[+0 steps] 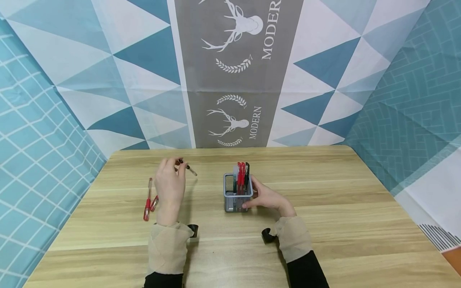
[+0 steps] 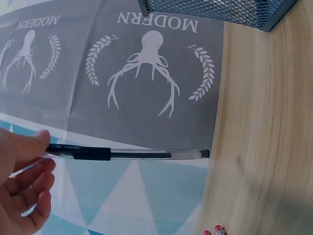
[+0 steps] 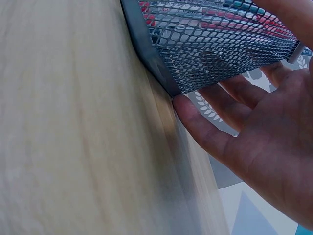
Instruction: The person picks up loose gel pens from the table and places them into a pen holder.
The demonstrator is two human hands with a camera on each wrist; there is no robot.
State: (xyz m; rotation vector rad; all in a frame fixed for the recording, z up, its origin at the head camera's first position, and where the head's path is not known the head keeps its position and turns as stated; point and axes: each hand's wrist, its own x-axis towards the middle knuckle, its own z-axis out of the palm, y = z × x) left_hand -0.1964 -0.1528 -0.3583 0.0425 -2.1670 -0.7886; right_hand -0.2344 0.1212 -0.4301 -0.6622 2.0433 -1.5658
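My left hand (image 1: 170,184) pinches a black-capped clear pen (image 2: 142,154) by its capped end, off the table; its other end slants down to the right in the head view. A grey mesh pen holder (image 1: 230,204) stands on the table at the middle. My right hand (image 1: 269,196) grips its right side, thumb at the front and fingers behind. In the right wrist view the fingers (image 3: 205,125) lie along the mesh near its base. Inside the holder, red pens (image 1: 241,176), a black pen (image 1: 247,176) and a pale-capped pen (image 1: 235,178) stand upright.
Left of my left hand, a red pen (image 1: 147,202) lies on the wooden table (image 1: 345,208). A second red pen (image 1: 154,203) lies beside it, partly hidden by the hand. A patterned cloth (image 1: 237,80) hangs behind the table's far edge.
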